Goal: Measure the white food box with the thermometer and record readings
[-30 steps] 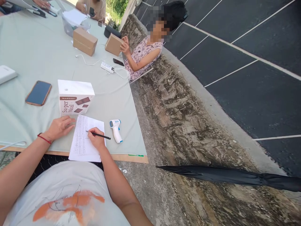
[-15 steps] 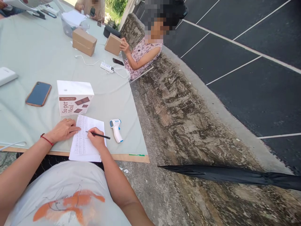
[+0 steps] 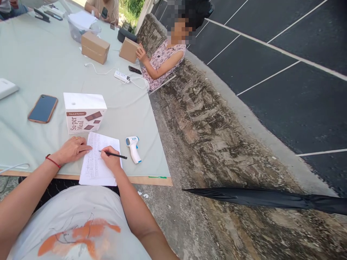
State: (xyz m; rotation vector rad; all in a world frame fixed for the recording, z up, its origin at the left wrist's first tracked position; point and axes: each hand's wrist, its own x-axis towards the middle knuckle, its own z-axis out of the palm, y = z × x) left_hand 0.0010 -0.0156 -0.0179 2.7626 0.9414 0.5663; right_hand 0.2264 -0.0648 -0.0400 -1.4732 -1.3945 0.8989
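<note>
A stack of paper (image 3: 100, 177) covered with rows of writing lies at the near edge of the table. My right hand (image 3: 111, 159) grips a black pen (image 3: 118, 156), its tip at the page and its other end pointing right. Flat on the tabletop, my left hand (image 3: 74, 150) stretches its index finger onto the paper's left side. Just behind the sheets stands a white box (image 3: 85, 103) printed "Super Meal". To the right of the paper lies a white and blue infrared thermometer (image 3: 133, 150).
A phone (image 3: 43, 108) lies on the table (image 3: 29, 144) at left, near a white device (image 3: 7, 88). Farther back are a cardboard box (image 3: 94, 48), a power strip (image 3: 121, 76) and a plastic bin of papers. A seated person (image 3: 165, 65) holds another carton (image 3: 128, 50). A folded black umbrella (image 3: 244, 196) is at right.
The view has shifted slightly. At the top left, the large white sheet-like thing has gone from the far table corner. My hands and the pen stay in nearly the same place.
</note>
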